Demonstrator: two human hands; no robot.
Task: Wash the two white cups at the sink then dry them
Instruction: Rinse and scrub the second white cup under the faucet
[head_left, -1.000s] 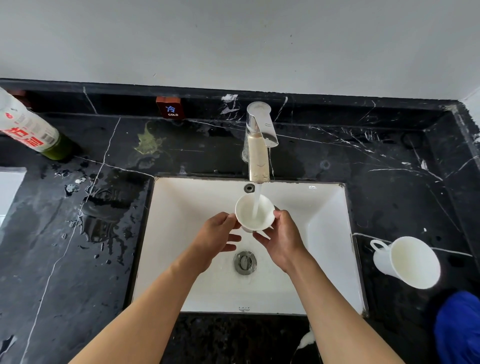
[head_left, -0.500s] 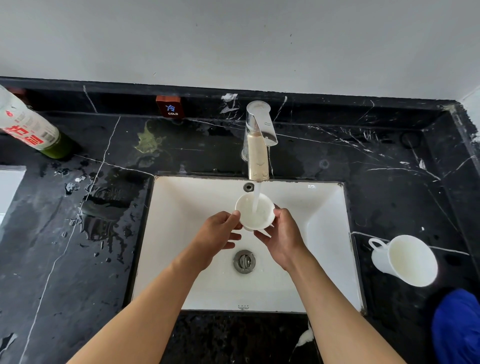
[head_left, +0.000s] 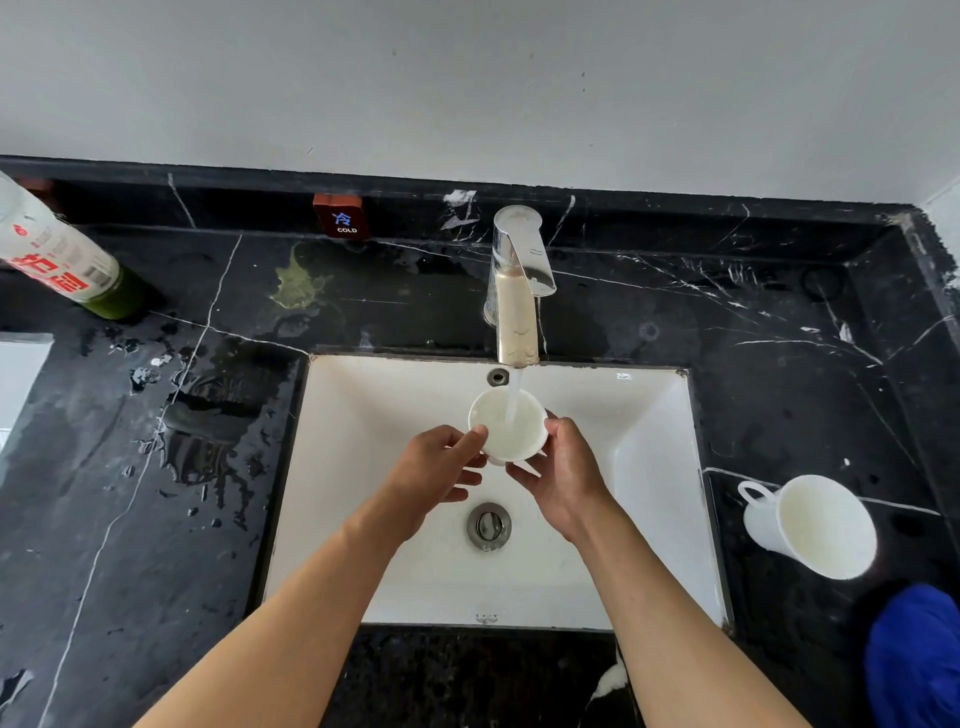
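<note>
A black marble counter (head_left: 779, 364), wet left of the white sink (head_left: 649, 467), meets a grey wall. Over the sink both hands, left (head_left: 431, 473) and right (head_left: 563, 475), grip a white cup (head_left: 506, 426) under the running tap (head_left: 517, 291). The second cup (head_left: 810, 525) lies right of the sink; a bottle (head_left: 62, 260) stands far left.

Faucet (head_left: 516, 291) is my landmark. Below its spout, my two grips and the cup (head_left: 508, 425) fill the mid basin (head_left: 649, 441); room left & right of them. Far right of faucet, second cup (head_left: 810, 525) and blue cloth (head_left: 914, 654) block the surface (head_left: 727, 322). Far left, bottle (head_left: 62, 260).

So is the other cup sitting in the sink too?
No, the second white cup lies tipped on the black counter, right of the sink.
</note>
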